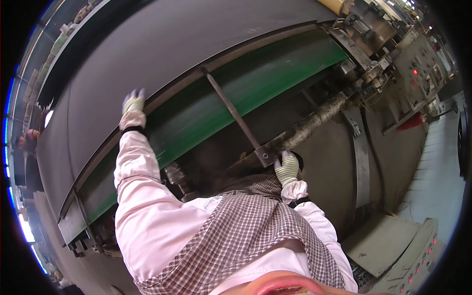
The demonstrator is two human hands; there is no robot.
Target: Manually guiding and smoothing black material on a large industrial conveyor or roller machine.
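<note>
My left hand (133,102), in a striped glove with pale grey fingertips, reaches out over a wide dark grey sheet (115,56). Its fingers are stretched out and hold nothing; they lie at the sheet's near part, just beyond a long metal rail (179,87). My right hand (287,168), gloved alike, rests close to my body against the bolted end of a slanting metal bar (235,112). Its fingers point forward and lie beside that bracket, not visibly wrapped round anything. Between the rail and me runs a green belt (250,88).
A roller wrapped in pale, frayed material (317,120) lies right of the bar. Machine parts (376,64) and a control panel with red lights (418,73) stand far right. Another lit panel (418,270) is near right. A person (30,142) appears at far left.
</note>
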